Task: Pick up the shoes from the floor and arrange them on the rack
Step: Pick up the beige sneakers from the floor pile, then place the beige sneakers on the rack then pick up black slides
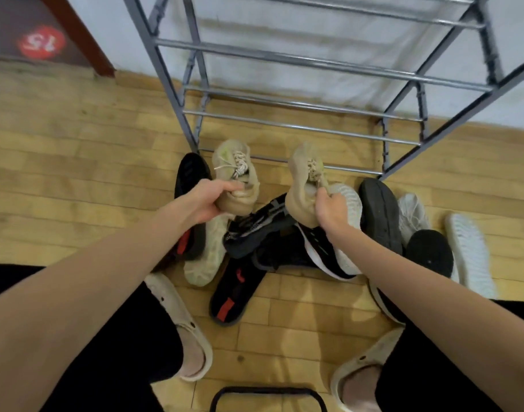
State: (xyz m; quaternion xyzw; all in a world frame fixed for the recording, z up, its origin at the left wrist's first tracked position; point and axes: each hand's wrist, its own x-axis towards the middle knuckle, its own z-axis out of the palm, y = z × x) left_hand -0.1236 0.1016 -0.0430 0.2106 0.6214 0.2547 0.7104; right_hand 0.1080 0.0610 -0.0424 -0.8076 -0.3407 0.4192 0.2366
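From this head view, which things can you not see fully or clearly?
- Rack: its upper shelves are cut off by the top edge.
- Black and white sneaker: partly hidden by the right hand and forearm.
- Shoe pile: shoes overlap, so the pairs cannot be counted.
- Left hand: its fingertips are hidden inside the beige shoe.
- Black frame: cut off by the bottom edge.

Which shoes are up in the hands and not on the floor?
The two beige lace-up sneakers: one in the left hand, one in the right hand. The black and white shoes lie on the floor.
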